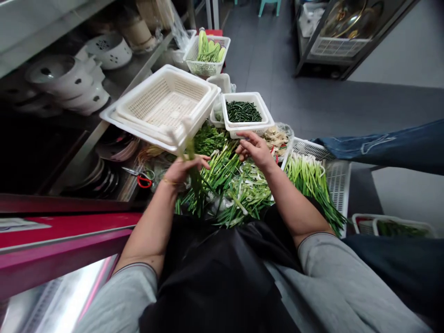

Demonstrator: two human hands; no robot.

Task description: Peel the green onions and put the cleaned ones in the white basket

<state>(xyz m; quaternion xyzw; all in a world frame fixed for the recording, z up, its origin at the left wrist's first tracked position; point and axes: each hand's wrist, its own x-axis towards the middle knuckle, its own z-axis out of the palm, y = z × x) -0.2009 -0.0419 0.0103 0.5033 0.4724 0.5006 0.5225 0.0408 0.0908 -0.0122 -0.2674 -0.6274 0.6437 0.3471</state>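
Note:
My left hand (185, 170) is closed around a small bunch of green onions (197, 187), blurred by motion. Their pale ends point up and the green leaves hang down below the hand. Over the pile, my right hand (255, 149) has its fingers apart and slightly curled, with nothing visible in it. Beneath both hands lies a heap of loose green onions (222, 171), with pulled-off leaves and trimmings (250, 192) nearer my lap. At the right, more green onions (308, 178) lie lined up in a white plastic basket (339, 185).
A stack of white baskets (166, 104) stands ahead on the left; a smaller basket holds green chillies (243, 111). Red-handled scissors (144, 179) lie by the shelf at left, which bears white pots (71, 81). Another person's leg in jeans (388, 144) reaches in from the right.

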